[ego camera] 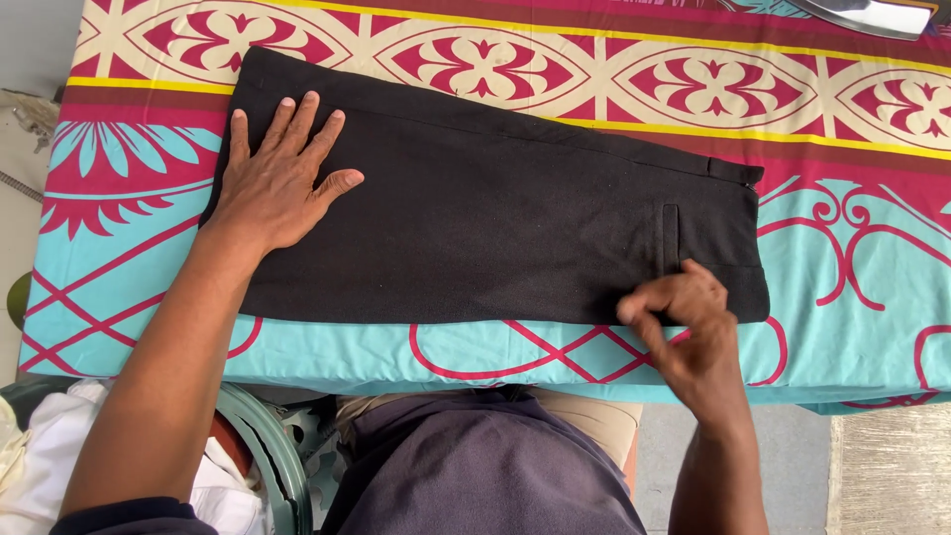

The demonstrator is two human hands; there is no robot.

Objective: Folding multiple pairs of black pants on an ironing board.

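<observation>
Black trousers are lying folded flat on a table covered with a patterned cloth, which is showing turquoise, crimson, cream and yellow bands. The garment is running left to right across the near half of the table, its long lower edge sitting just inside the near table edge. The waistband end is pointing right; a narrow slit pocket is showing there as a short upright line.

Left hand: resting palm down on the left end of the trousers, fingers spread apart and stretched out flat, thumb angling off to the right. It is gripping nothing, just pressing on the fabric. The forearm is crossing the near table edge toward it.

Right hand: sitting at the lower right corner of the trousers, just below the pocket. Fingers are curling inward and bunching together, thumb and fingertips meeting at the garment's lower edge. It is looking like a pinch on that edge, but whether fabric is actually caught between the fingertips I cannot tell.

The two hands are sitting well apart, one at each end of the garment.

Far right corner of the table: part of a shiny metal object is showing, cut off by the frame. Lower left, beside the person's knee: a round green-rimmed basket holding white cloth.
</observation>
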